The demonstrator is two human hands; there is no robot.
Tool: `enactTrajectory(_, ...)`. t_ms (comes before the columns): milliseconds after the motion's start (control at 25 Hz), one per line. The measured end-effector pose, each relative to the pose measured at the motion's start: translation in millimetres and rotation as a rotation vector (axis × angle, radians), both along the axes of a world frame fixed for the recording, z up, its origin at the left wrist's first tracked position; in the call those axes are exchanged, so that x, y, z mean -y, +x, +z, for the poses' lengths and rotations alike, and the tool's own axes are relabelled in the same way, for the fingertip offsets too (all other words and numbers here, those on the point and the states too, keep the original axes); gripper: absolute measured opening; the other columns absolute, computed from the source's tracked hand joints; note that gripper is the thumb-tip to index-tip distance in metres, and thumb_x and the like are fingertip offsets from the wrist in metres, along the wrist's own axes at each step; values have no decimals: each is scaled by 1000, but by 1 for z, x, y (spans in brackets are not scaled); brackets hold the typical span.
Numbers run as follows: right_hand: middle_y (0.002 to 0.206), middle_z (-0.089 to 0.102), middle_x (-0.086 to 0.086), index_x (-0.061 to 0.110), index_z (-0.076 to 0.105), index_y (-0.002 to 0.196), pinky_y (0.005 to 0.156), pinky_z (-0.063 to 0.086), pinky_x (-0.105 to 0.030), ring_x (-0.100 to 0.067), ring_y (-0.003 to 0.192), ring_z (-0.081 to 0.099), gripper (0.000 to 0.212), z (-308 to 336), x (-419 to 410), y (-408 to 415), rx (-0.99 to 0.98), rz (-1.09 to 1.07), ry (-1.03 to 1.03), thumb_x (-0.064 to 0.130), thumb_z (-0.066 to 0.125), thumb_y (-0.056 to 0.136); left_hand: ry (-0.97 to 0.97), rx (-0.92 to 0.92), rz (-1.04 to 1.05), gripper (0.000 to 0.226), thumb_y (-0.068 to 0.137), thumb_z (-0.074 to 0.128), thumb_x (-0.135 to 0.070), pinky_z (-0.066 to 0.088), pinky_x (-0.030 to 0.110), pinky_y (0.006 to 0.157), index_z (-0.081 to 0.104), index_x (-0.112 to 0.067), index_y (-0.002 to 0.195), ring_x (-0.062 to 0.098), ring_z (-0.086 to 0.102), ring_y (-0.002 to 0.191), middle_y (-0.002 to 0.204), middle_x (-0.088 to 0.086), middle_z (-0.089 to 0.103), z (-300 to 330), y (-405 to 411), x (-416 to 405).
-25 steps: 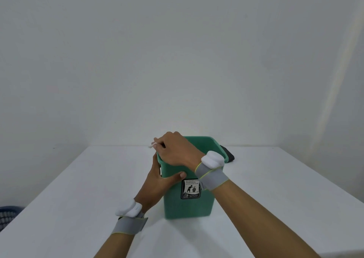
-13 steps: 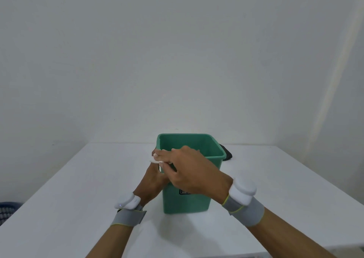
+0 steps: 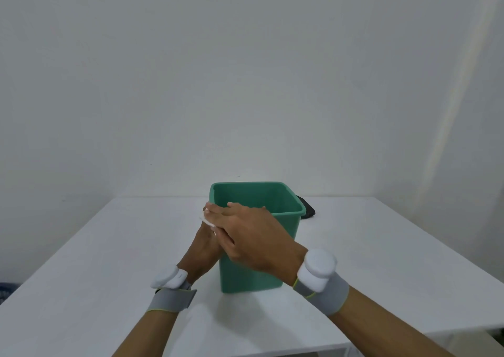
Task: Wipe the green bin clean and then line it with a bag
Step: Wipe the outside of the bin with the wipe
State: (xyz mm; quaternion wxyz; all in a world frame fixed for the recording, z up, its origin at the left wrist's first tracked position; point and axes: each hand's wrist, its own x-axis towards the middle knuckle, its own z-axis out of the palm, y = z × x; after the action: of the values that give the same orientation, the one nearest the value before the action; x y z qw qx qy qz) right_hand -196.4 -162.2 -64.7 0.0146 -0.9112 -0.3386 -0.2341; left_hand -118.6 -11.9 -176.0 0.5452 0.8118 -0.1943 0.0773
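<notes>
The green bin [image 3: 283,239] stands upright and open-topped in the middle of the white table [image 3: 381,247]. My right hand [image 3: 253,242] reaches across the bin's near left corner and pinches a small white wipe [image 3: 206,220] against the rim there. My left hand [image 3: 200,253] rests against the bin's left side, just below and behind the right hand. Its fingers are hidden by the right hand. Both wrists wear grey bands with white pods.
A folded black thing [image 3: 306,209], perhaps a bag, lies on the table behind the bin's right side. A blue basket [image 3: 4,291] shows at the far left, below table level. The table's front edge runs close on the right.
My right hand has drawn the wipe from the bin's far left rim toward me to the near left corner. The left hand stays on the bin's left side.
</notes>
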Motion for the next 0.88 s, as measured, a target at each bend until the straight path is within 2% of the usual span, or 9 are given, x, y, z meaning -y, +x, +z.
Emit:
enactTrajectory(80,159,45,11,25,47,152,96,55,-54,-26,142,48,45,-10,9,2,5,24,47,32,37,109,-24,-1,-5,13,102,55,-9,50,29,86,50,-15,113,52,60,124,114,14,65,3,1,0)
enactTrajectory(160,157,48,10,26,45,154,105,53,-47,-21,142,48,46,-19,24,4,37,54,93,33,37,109,-130,-15,21,36,91,67,-29,55,21,85,51,-24,123,34,66,124,110,-6,68,6,1,4)
enactTrajectory(240,154,53,6,21,48,154,115,44,-39,-17,139,51,46,-26,41,8,90,92,126,30,40,109,-253,-36,8,74,78,86,-43,60,22,86,46,-34,140,12,69,120,121,-13,71,5,2,4)
enactTrajectory(280,151,55,3,17,50,152,118,40,-37,-16,136,54,45,-29,50,10,124,113,148,26,43,109,-294,-59,-2,85,73,93,-48,61,23,87,44,-41,142,8,69,119,126,-16,70,4,3,4)
enactTrajectory(440,141,62,-1,10,53,148,124,32,-35,-15,128,58,43,-37,89,16,222,145,212,17,49,107,-327,-90,10,92,68,100,-50,63,29,89,43,-52,142,8,68,124,132,-17,68,3,4,6)
enactTrajectory(560,137,65,0,11,56,146,122,35,-36,-16,123,62,41,-38,112,19,257,128,232,15,52,106,-336,-92,-11,94,67,100,-52,63,29,89,42,-54,141,8,68,123,132,-19,68,5,1,7)
enactTrajectory(680,134,67,3,16,59,144,116,44,-36,-17,122,63,38,-39,132,19,298,78,230,18,52,106,-348,-80,-20,95,66,99,-55,63,29,90,42,-54,142,8,67,124,133,-19,67,5,1,8)
enactTrajectory(800,131,67,10,24,61,139,83,63,-39,-18,129,58,35,-36,145,18,345,-31,212,25,51,106,-355,-73,-36,96,65,98,-57,62,29,92,41,-54,142,7,66,126,133,-20,67,7,-1,8)
enactTrajectory(880,127,69,11,25,64,134,69,63,-37,-18,129,58,33,-35,146,17,389,-94,183,26,51,104,-366,-72,-42,98,64,98,-58,62,27,90,40,-54,143,7,66,126,134,-20,66,8,-2,8)
